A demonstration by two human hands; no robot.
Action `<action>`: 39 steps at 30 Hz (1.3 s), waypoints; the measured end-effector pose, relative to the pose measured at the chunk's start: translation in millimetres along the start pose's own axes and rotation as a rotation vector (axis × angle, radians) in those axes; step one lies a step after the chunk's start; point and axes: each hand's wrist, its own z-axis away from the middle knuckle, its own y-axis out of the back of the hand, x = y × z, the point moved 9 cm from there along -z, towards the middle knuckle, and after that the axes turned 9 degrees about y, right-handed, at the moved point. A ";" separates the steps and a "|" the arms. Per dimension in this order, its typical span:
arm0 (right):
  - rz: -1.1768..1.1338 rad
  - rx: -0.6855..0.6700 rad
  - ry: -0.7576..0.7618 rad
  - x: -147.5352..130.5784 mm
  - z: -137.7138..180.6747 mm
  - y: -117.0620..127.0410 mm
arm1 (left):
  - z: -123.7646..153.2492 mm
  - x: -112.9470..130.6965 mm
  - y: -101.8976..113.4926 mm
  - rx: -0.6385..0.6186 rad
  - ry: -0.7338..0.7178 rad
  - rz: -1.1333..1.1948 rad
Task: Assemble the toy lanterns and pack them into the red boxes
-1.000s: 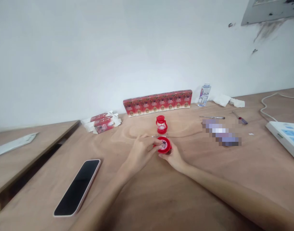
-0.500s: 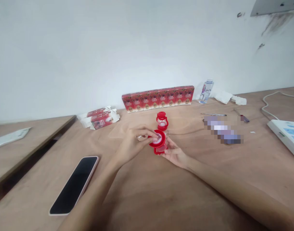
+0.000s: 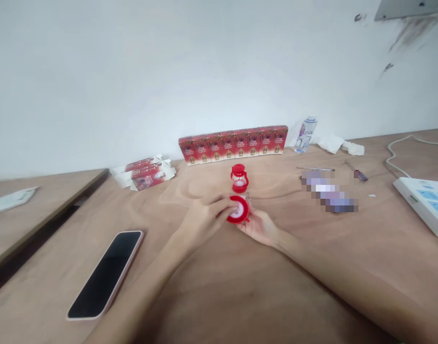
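A small red toy lantern (image 3: 239, 209) is held on its side between both hands, its round red base facing me. My right hand (image 3: 260, 227) cups it from below and the right. The fingers of my left hand (image 3: 204, 220) are pinched against the base on its left side. Just behind stands a second small red lantern (image 3: 239, 177), upright on the wooden table (image 3: 240, 286).
A row of red boxes (image 3: 233, 144) lines the wall, flattened red-and-white cartons (image 3: 143, 175) to their left. A phone (image 3: 106, 274) lies face up at the left. A water bottle (image 3: 305, 134), screwdrivers (image 3: 357, 173), a white device (image 3: 422, 203) and a cable are at the right.
The lantern was lifted and tilted half a second ago and is now lower, with its base turned toward me. Both hands stay on it. The view has shifted slightly.
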 end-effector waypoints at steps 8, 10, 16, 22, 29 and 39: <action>-0.023 -0.038 0.012 -2.4 0.0 -3.5 | 0.0 -2.0 -0.4 -0.049 0.079 -0.013; -0.033 -0.047 0.010 -3.1 0.3 -5.0 | -0.2 -3.6 -0.6 -0.056 0.101 -0.014; -0.028 -0.084 -0.009 -1.3 1.3 -8.4 | -1.8 -12.4 -1.3 -0.063 0.199 0.054; -0.091 -0.114 -0.018 -1.0 1.2 -12.0 | -3.2 -9.0 14.0 -0.021 0.242 0.137; -0.266 0.081 -0.055 -0.8 -2.1 3.9 | -11.7 -58.3 -4.1 -0.012 0.331 -0.017; -0.300 0.184 0.008 -5.4 -6.3 14.0 | -14.1 -103.4 -76.7 -0.271 0.368 -0.336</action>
